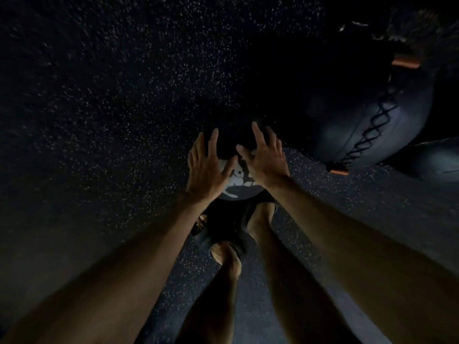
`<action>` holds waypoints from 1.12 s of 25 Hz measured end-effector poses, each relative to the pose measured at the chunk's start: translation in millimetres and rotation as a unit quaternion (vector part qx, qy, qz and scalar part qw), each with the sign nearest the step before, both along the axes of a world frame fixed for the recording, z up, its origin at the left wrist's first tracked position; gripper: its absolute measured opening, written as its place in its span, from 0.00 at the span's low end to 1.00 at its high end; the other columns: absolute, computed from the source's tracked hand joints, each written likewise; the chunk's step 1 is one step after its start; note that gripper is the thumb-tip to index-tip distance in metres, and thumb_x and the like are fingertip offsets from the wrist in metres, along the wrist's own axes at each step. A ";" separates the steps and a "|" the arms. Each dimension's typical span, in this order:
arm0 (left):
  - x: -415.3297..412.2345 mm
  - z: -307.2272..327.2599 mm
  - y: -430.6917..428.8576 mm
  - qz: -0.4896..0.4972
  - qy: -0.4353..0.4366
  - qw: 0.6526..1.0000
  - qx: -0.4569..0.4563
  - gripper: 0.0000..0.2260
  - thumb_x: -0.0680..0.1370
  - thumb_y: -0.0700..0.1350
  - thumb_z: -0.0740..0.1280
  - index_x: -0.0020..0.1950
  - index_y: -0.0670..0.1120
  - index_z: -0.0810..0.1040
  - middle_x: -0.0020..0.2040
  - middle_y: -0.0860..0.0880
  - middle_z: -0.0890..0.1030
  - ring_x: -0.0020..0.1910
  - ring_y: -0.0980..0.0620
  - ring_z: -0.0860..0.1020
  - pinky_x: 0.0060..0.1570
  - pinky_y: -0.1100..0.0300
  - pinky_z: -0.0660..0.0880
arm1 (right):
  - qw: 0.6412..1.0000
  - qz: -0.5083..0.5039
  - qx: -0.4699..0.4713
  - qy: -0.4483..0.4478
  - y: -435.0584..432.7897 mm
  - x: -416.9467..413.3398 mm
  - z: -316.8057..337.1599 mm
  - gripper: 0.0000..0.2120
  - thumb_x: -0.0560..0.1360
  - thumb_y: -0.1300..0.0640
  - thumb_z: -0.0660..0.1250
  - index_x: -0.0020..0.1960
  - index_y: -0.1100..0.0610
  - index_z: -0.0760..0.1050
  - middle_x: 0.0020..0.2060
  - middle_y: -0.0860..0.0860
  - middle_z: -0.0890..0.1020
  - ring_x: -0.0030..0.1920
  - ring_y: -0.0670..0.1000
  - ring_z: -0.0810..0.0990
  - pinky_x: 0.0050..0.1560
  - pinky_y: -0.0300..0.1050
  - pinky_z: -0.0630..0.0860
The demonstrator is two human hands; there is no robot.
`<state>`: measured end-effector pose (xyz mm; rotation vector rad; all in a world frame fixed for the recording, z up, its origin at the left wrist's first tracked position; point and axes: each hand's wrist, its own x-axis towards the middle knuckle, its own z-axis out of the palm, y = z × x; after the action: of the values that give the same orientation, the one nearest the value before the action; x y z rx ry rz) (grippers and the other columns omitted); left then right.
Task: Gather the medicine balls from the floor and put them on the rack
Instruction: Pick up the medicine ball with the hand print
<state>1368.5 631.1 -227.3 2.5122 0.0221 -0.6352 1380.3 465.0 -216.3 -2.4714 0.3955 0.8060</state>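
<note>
Black medicine ball (pixel 239 181) on speckled floor (pixel 111 95) under 2 open, spread hands (pixel 237 162).

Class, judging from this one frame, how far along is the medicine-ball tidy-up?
Done: nothing shows as racked; no rack is in view. In hand: left hand and right hand spread open over the small ball on the floor. Left: that ball, plus the big laced ball beside it.

Dark speckled floor (pixel 111 108) under me; a small ball (pixel 238 187) by my feet, big laced ball (pixel 360 125) just right.
</note>
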 end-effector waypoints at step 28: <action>197.0 12.0 -54.9 0.115 0.125 0.983 -0.066 0.39 0.76 0.66 0.64 0.81 0.56 0.48 0.77 0.39 0.62 0.73 0.36 0.65 0.68 0.38 0.69 | 0.993 -0.113 0.010 0.025 -51.7 178.8 14.5 0.28 0.83 0.48 0.55 0.80 0.52 0.52 0.74 0.61 0.62 0.71 0.62 0.67 0.66 0.60 0.72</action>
<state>1565.5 576.1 -215.3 2.2465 0.3458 -0.8210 1559.1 413.3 -201.9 -2.3386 0.6681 0.7744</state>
